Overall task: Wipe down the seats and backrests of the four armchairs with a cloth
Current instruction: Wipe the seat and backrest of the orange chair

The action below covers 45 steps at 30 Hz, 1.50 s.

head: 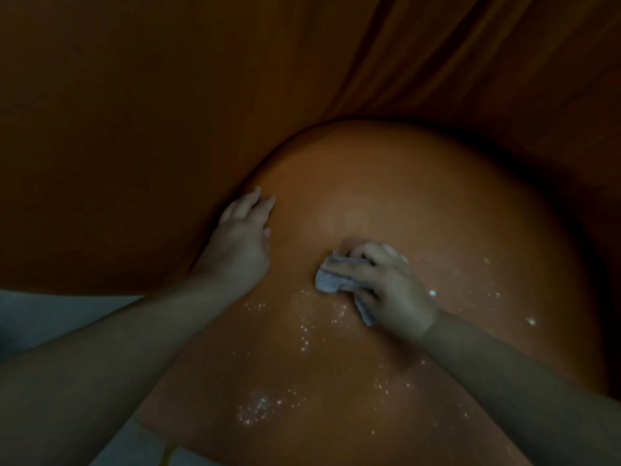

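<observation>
Right hand [386, 290] grips cloth [331, 280], pressed on orange seat [420, 203].
Left hand [242, 237], fingers straight, rests flat at seat's left edge. White specks [255, 406] dot the near surface.

light: dim, warm orange cast | backdrop: orange-brown curtain [168, 95] hanging in folds, creases sharper upper right | floor: pale grey floor [40, 317] at lower left | detail: blurred, shadowy
</observation>
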Motion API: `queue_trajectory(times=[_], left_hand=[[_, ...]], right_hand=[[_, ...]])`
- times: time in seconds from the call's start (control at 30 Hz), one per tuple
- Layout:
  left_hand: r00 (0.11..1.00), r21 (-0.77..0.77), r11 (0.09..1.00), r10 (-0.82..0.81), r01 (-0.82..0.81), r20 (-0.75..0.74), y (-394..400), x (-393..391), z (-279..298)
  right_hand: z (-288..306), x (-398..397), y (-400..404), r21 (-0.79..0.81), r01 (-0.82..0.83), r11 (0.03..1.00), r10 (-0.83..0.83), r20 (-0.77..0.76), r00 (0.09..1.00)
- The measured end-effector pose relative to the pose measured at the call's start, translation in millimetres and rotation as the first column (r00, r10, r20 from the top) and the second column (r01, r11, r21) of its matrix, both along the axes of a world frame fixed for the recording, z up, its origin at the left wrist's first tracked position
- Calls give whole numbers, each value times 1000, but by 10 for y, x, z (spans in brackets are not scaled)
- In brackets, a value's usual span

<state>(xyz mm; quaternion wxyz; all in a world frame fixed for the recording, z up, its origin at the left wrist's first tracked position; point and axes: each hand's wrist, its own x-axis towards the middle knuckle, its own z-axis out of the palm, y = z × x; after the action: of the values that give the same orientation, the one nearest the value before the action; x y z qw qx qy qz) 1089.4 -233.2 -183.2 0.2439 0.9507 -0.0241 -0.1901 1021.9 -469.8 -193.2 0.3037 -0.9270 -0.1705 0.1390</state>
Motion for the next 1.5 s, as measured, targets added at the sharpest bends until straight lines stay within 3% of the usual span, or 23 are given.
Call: queue_trajectory(times=[0.1,0.17,0.27,0.43,0.63,0.73,0.9,1.1,1.2,1.37,1.5], left_hand=[[988,34,988,-151,150,21,-197,36,7],[975,44,974,-222,221,28,-314,82,-14],[959,68,957,-285,284,9,-482,119,-39],[933,116,927,-361,357,14,-709,119,7],[914,117,910,-404,399,28,-983,205,29],[918,130,910,-397,393,8,-1094,231,8],[905,160,892,-426,423,-19,-1188,182,56],[883,157,874,-468,460,15,-1261,146,43],[870,174,859,-492,482,21,-1303,150,41],[849,198,836,-527,512,27,-1392,90,116],[827,206,816,-560,540,47,-1497,35,150]], right_hand=[[31,342,-275,-38,287,957,-281,118,953],[4,593,-423,-81,385,919,-367,176,913],[-76,383,-430,-95,325,941,-312,132,941],[2,-303,-571,10,151,988,-151,-20,988],[11,274,-1129,-51,398,916,-383,180,906],[-52,20,-1059,-76,380,922,-366,151,918],[-21,-653,-939,49,211,976,-213,32,976],[-27,96,-1357,-27,465,885,-454,171,874],[-49,-213,-1269,-47,447,893,-436,152,887],[17,-902,-1118,36,282,959,-283,42,958],[60,-392,-1434,-1,452,892,-449,124,885]])
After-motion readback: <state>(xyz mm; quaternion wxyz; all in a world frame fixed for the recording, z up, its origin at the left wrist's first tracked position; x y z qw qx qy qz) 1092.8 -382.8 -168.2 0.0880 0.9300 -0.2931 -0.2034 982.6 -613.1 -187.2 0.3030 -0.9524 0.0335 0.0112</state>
